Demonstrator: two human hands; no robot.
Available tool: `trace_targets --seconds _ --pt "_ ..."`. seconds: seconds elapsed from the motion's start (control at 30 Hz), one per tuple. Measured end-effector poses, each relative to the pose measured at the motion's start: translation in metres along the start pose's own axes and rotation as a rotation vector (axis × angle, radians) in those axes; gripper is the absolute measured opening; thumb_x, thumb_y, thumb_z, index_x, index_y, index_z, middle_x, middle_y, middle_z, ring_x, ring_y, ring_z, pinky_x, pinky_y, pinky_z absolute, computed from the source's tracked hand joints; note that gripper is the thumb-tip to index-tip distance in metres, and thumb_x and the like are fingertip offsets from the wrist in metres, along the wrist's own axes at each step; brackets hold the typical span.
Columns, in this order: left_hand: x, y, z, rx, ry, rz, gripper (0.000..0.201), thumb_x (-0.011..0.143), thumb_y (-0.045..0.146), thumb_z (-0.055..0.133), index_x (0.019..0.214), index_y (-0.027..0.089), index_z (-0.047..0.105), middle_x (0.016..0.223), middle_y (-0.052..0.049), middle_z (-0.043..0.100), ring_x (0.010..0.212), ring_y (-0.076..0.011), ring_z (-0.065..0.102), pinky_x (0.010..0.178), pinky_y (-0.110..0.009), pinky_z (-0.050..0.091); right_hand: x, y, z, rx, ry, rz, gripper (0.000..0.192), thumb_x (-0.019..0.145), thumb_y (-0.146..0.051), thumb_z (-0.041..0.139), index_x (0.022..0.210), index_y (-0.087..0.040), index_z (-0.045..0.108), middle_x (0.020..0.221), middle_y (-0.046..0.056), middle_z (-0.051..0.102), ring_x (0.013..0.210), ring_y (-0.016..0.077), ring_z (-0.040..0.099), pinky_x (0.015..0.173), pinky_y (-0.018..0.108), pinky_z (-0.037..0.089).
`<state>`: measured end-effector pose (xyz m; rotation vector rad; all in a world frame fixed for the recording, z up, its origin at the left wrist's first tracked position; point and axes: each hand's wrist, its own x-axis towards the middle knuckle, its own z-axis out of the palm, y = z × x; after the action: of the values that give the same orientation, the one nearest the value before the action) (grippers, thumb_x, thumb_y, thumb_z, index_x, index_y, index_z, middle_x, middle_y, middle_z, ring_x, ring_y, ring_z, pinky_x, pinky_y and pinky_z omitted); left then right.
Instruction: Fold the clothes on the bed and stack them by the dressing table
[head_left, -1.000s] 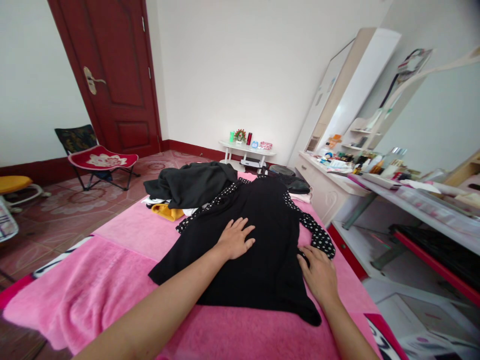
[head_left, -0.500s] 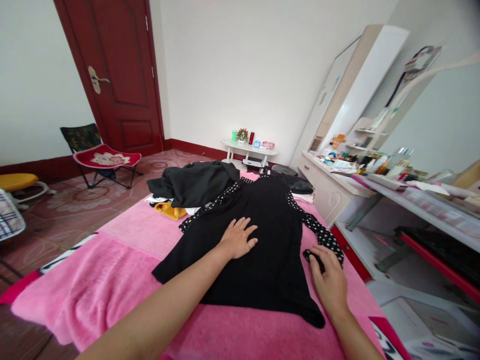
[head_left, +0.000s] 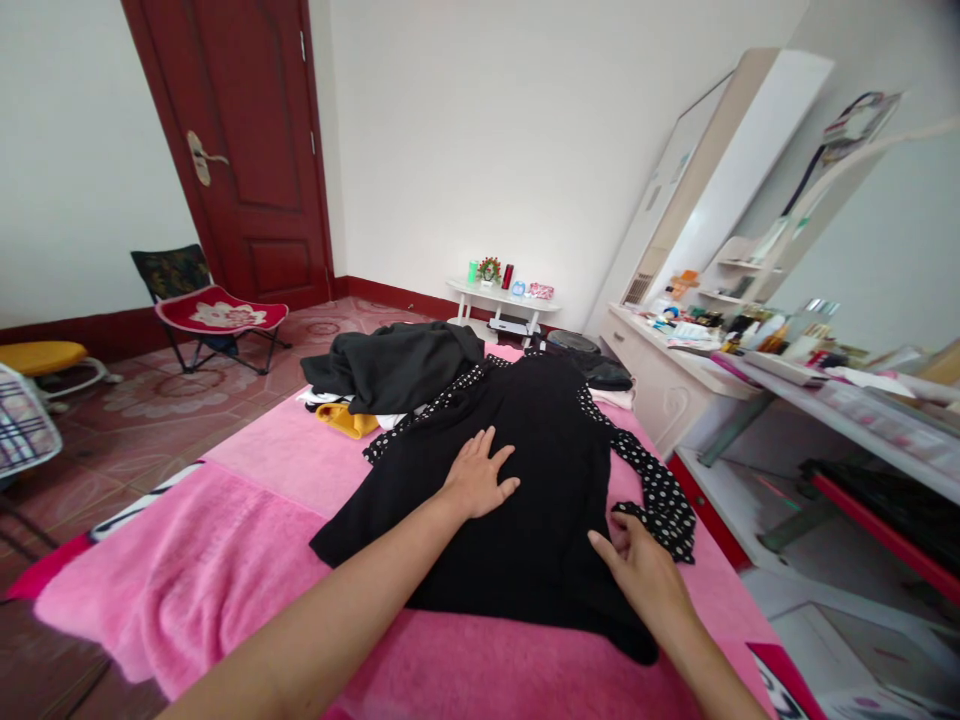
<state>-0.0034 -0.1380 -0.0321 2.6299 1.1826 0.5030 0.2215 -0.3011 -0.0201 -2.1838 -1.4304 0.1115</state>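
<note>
Pink blanket [head_left: 225, 560] on bed, red door [head_left: 247, 150] behind; left hand [head_left: 480, 478] stays flat, open on black dress [head_left: 540, 480], right hand [head_left: 637, 565], open-palmed, has slid off polka-dot sleeve [head_left: 660, 495] onto dress edge.

Both bare forearms reach in from the bottom edge toward 12 o'clock. The left hand [head_left: 480, 473] lies palm down, fingers spread flat and pointing toward 1 o'clock, its arm running back to 7 o'clock. The right hand [head_left: 641, 570] sits nearer, at 4 o'clock from the left, palm down, fingers together pointing toward 11 o'clock, wrist straight. The hands are apart.
</note>
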Motion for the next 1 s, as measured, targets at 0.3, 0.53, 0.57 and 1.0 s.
trace_targets --seconds 0.3,0.53,0.57,1.0 --pt "0.002 -0.001 -0.003 -0.04 0.091 -0.101 0.073 0.087 0.067 0.025 0.142 0.02 0.033 0.151 -0.01 0.027 0.138 -0.0258 0.025 0.112 -0.039 0.021 -0.001 0.003 -0.003 0.169 -0.14 -0.026 0.027 0.072 -0.045 0.055 0.059 -0.023 0.048 0.051 -0.002 0.053 0.049 0.0156 0.052 0.05 0.026 0.037" --pt "0.008 -0.005 0.001 -0.045 0.151 -0.275 0.073 0.091 0.062 0.013 0.137 0.013 0.041 0.145 -0.011 0.037 0.136 -0.0251 0.028 0.113 -0.039 0.02 0.005 0.016 -0.034 0.428 0.047 0.003 0.033 0.073 -0.051 0.056 0.059 -0.022 0.046 0.055 -0.002 0.052 0.053 0.0143 0.051 0.05 0.024 0.038" --pt "0.008 -0.005 0.002 -0.04 0.146 -0.274 0.073 0.091 0.062 0.013 0.136 0.013 0.041 0.146 -0.011 0.037 0.136 -0.0253 0.028 0.113 -0.039 0.02 0.004 0.019 -0.036 0.398 0.033 -0.005 0.033 0.072 -0.05 0.056 0.059 -0.022 0.045 0.053 -0.002 0.051 0.051 0.0137 0.049 0.049 0.024 0.037" --pt "0.009 -0.005 0.009 0.081 0.029 -0.229 0.068 0.088 0.061 0.026 0.142 0.02 0.034 0.153 -0.006 0.022 0.141 -0.029 0.013 0.114 -0.044 0.013 -0.019 0.052 -0.039 0.004 0.011 -0.029 0.015 0.078 -0.039 0.046 0.072 -0.026 0.052 0.058 -0.002 0.058 0.055 0.0182 0.057 0.052 0.028 0.039"
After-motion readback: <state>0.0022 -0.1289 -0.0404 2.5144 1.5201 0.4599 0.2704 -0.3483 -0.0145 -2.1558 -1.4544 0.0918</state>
